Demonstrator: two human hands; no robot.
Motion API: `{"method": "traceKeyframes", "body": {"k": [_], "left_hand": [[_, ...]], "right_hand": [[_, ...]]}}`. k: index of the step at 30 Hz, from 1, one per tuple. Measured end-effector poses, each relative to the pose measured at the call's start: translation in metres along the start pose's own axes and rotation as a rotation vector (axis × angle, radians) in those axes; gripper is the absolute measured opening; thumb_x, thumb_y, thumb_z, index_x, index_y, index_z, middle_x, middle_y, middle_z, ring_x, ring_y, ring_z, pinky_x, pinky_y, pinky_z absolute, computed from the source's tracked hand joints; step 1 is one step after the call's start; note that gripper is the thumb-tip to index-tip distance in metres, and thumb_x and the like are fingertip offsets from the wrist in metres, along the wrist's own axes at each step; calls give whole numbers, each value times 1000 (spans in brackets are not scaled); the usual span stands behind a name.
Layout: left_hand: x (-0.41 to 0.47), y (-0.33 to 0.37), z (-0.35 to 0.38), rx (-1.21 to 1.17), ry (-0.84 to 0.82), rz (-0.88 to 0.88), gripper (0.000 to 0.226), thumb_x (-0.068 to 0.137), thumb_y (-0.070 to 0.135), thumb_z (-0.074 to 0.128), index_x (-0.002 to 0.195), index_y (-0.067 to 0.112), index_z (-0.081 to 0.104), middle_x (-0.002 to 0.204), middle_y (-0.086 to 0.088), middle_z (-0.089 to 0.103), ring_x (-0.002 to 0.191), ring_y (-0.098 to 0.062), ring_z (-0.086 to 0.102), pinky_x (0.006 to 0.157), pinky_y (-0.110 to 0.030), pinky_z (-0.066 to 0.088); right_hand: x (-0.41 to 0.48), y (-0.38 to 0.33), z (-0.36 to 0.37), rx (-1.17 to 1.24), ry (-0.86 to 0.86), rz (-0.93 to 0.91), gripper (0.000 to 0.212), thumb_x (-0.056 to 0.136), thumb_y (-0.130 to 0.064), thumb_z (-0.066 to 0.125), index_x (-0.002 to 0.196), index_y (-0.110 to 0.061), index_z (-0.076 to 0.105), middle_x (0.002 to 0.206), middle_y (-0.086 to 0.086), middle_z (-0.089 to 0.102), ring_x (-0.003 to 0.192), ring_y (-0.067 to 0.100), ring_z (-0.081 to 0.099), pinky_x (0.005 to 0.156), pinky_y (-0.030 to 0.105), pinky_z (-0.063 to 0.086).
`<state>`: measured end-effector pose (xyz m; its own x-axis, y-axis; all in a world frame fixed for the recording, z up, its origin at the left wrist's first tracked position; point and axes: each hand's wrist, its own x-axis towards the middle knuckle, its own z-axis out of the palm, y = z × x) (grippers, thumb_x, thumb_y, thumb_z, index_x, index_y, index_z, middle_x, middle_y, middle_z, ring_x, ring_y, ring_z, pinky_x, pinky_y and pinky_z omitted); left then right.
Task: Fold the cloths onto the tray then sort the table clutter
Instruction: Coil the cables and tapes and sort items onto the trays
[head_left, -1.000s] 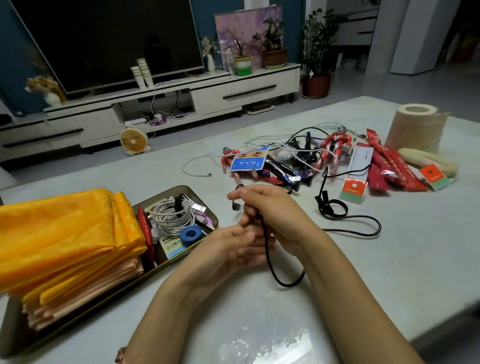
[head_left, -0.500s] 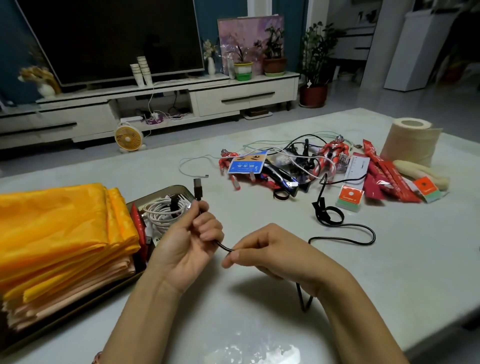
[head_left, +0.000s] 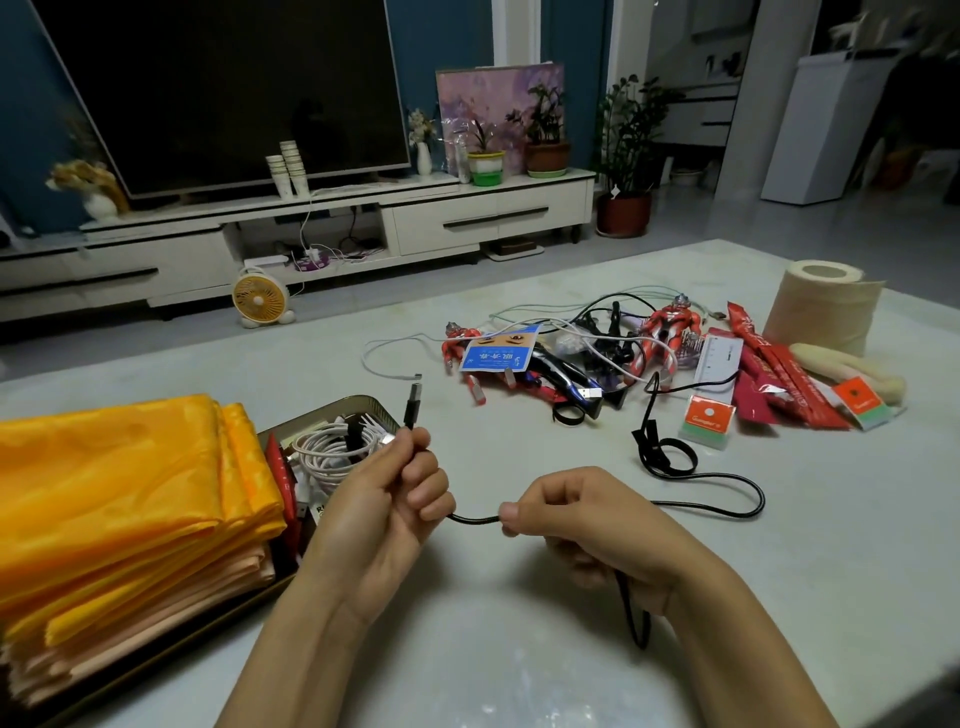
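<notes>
Left hand (head_left: 384, 499) fingers curl round the thin, glossy black cable (head_left: 472, 518), USB plug pointing up; right hand (head_left: 582, 514) pinches it, the span between them running level.

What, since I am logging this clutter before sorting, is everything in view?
black cable: one, black, held between both hands, trailing right across the table
folded cloths: one stack, orange over peach, on the tray
tray: one, dark, table's left
white cable: one coil, white, in the tray
toy figures: two, red, in the far heap
blue card: one, blue, on that heap
paper roll: one, cream, far right
sachets: several, red, beside the roll
television: one, black, on the cabinet
fan: one, yellow, on the floor
left hand: one, grips the cable's plug end
right hand: one, pinches the cable
</notes>
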<state>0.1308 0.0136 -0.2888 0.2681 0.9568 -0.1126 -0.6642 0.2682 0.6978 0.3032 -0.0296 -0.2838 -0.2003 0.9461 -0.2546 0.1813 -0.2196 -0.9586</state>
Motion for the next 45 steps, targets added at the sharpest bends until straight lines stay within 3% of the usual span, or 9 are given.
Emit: {"method": "traceKeyframes", "body": {"k": [3, 7, 11, 18, 24, 30, 34, 39, 45], "left_hand": [[4, 10, -12, -197, -129, -74, 15, 69, 14, 74, 69, 7, 62, 49, 3, 36, 38, -5, 28, 34, -18, 33], [-5, 18, -20, -209, -168, -169, 44, 103, 17, 20, 102, -5, 59, 70, -10, 49, 61, -12, 33, 63, -28, 37], [-19, 4, 9, -91, -288, -240, 27, 99, 7, 33, 93, -5, 57, 60, -3, 40, 51, -11, 35, 52, -25, 34], [-18, -52, 24, 269, 148, -106, 23, 98, 7, 34, 80, 0, 46, 55, -18, 62, 40, -22, 59, 33, -14, 37], [-16, -60, 25, 379, 182, 28, 41, 98, 2, 31, 62, 8, 50, 43, 2, 38, 36, -6, 33, 38, -16, 28], [-7, -38, 18, 50, 245, -36, 31, 102, 19, 31, 104, 4, 59, 99, -13, 67, 97, -20, 62, 98, -32, 42], [-3, -32, 15, -107, 198, -78, 33, 102, 24, 28, 98, 7, 55, 102, -16, 69, 100, -24, 61, 106, -40, 35], [2, -17, 9, -186, 126, 13, 32, 100, 23, 28, 74, 13, 46, 89, -9, 73, 83, -25, 71, 89, -42, 52], [1, -2, 3, -133, 103, 118, 33, 98, 20, 33, 73, 13, 53, 43, 8, 40, 47, -6, 56, 56, -26, 58]], "right_hand": [[-5, -4, -12, 45, -156, 25, 17, 84, -27, 63, 76, -12, 68, 48, -5, 30, 40, 7, 21, 36, 15, 17], [0, 0, -25, -97, -84, 61, 22, 81, -32, 65, 69, -14, 68, 46, -3, 39, 39, 7, 25, 37, 16, 18], [10, 6, -22, -226, 115, 72, 29, 81, -35, 69, 65, -12, 66, 41, -7, 41, 37, 7, 29, 38, 17, 24], [25, 6, 7, -673, 631, -136, 35, 79, -47, 65, 61, -20, 51, 65, -3, 57, 71, 19, 57, 58, 27, 37], [15, -4, 30, -633, 525, -324, 27, 95, -27, 42, 83, -11, 61, 82, 8, 66, 82, 29, 59, 71, 36, 47], [13, -2, 58, -984, 349, -437, 43, 98, -26, 34, 140, -15, 36, 131, 12, 48, 106, 31, 55, 81, 37, 43], [13, 1, 62, -977, 294, -483, 51, 99, -22, 36, 148, -22, 22, 144, 5, 32, 107, 31, 54, 82, 37, 42], [14, 3, 50, -697, 290, -617, 34, 92, -20, 45, 124, -20, 57, 111, 10, 59, 93, 25, 55, 81, 36, 46], [15, 5, 15, -344, 60, -304, 13, 87, -26, 63, 78, -19, 67, 57, -5, 59, 50, 3, 50, 54, 17, 40]]}}
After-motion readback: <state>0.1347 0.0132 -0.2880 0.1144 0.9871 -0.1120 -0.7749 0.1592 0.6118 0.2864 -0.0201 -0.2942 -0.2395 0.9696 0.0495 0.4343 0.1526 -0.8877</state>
